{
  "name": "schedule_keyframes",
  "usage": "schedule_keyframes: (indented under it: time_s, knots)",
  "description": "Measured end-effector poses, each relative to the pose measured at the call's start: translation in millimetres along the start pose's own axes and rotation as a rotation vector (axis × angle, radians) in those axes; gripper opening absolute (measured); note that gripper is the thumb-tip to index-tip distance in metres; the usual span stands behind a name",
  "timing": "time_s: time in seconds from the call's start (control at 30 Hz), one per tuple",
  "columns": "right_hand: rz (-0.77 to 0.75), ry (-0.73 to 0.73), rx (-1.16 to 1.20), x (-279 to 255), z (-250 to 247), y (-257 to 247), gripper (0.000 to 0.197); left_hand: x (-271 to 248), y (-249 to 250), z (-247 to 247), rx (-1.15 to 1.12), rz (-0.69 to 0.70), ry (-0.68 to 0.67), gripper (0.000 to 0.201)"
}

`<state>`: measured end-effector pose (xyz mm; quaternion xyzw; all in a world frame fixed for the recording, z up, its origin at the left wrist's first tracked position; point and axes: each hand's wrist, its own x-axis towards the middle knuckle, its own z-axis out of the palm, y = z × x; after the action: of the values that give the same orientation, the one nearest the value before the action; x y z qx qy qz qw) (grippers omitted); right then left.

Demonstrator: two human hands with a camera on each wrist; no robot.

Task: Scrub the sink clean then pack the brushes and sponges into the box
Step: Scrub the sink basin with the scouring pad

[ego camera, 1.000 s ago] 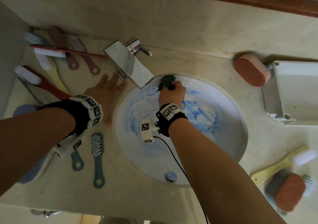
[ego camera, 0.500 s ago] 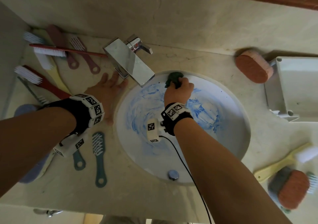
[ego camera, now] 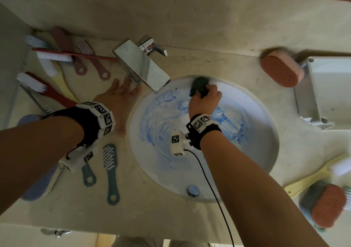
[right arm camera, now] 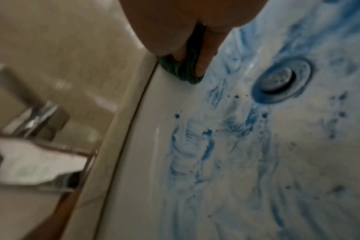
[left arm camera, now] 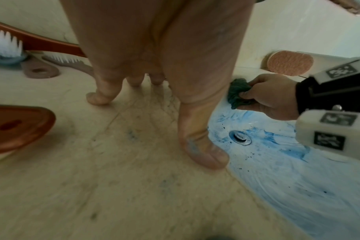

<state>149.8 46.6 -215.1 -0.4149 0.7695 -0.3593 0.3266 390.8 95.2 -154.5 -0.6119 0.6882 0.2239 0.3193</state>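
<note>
The round white sink (ego camera: 266,132) is smeared with blue soap around its drain (left arm camera: 240,137). My right hand (ego camera: 205,99) grips a dark green scouring pad (ego camera: 198,86) and presses it against the far rim of the sink, just right of the chrome tap (ego camera: 140,66). The same pad (right arm camera: 185,71) shows under my fingers in the right wrist view. My left hand (ego camera: 117,96) lies flat on the counter left of the sink, fingers spread, holding nothing. A white box (ego camera: 332,93) stands at the right edge.
Several long-handled brushes (ego camera: 57,57) lie at the back left, and two teal ones (ego camera: 111,172) at the front left. An orange sponge (ego camera: 281,70) sits beside the box. Another orange sponge (ego camera: 330,205) and a yellow brush (ego camera: 313,176) lie at the front right.
My right hand has slid the green pad rightwards along the far rim of the sink, away from the tap. The left hand has stayed flat on the counter.
</note>
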Motion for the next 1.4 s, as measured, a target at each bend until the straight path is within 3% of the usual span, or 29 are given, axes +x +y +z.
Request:
schedule_keyframes:
  time_s: [0.07, 0.23, 0.33, 0.4, 0.53, 0.6, 0.73, 0.87, 0.97, 1.1, 1.2, 1.3, 1.4]
  knots:
    - [0.028, 0.015, 0.008, -4, 7, -3, 0.025, 5, -4, 4, -0.018, 0.034, 0.018, 0.168]
    - [-0.106, -0.273, -0.112, -36, 40, -1, 0.026, 25, -17, 19, 0.007, 0.036, 0.034, 0.171]
    - [-0.160, -0.365, -0.181, -36, 42, 6, 0.029, 14, -10, 12, 0.001, 0.035, 0.035, 0.168]
    - [-0.148, -0.318, -0.159, -27, 34, 8, 0.029, 9, -6, 10, -0.021, 0.016, 0.028, 0.165]
    - [0.025, -0.048, -0.017, -9, 22, 4, 0.026, 16, -12, 14, -0.010, 0.058, 0.055, 0.170]
    - [0.000, -0.075, -0.031, -14, 24, 0, 0.025, 22, -18, 18, -0.022, 0.063, 0.046, 0.172]
    - [-0.150, -0.263, -0.081, -34, 36, -6, 0.026, 24, -16, 15, 0.016, 0.086, 0.024, 0.171]
    - [-0.229, -0.303, -0.126, -29, 26, -4, 0.030, 16, -10, 11, 0.002, 0.064, 0.029, 0.173]
    - [-0.402, -0.302, -0.343, -8, -1, 1, 0.031, 15, -9, 11, 0.001, 0.051, 0.032, 0.172]
    - [-0.838, -0.347, -0.776, 30, -45, 7, 0.037, 21, -13, 12, 0.008, 0.060, 0.035, 0.170]
    - [-1.086, -0.343, -1.058, 47, -73, 0, 0.027, 28, -16, 15, 0.030, 0.087, 0.043, 0.168]
    - [-1.136, -0.372, -1.285, 54, -87, -1, 0.019, 27, -15, 15, 0.023, 0.076, 0.026, 0.174]
    - [-1.052, -0.456, -1.432, 52, -103, 3, 0.026, 33, -19, 19, -0.004, 0.094, 0.044, 0.172]
